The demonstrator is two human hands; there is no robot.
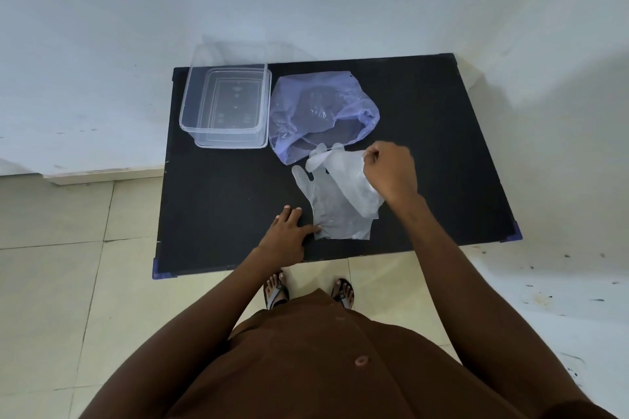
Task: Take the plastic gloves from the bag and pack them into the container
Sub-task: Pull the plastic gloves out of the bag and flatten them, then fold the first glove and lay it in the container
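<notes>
A thin purple plastic bag (320, 112) lies open on the black table (221, 201), its mouth toward me. A clear plastic glove (326, 207) lies flat in front of it. My left hand (289, 235) rests flat on the table, fingertips touching that glove's cuff corner. A second clear glove (343, 167) overlaps the first, and my right hand (391, 173) pinches its upper edge, lifting it slightly. A clear rectangular container (224, 102) stands open at the table's back left, with nothing visible inside; it seems to sit on its lid.
The table stands against a white wall, with its front edge right by my feet. Tiled floor lies to the left, and a white speckled surface to the right.
</notes>
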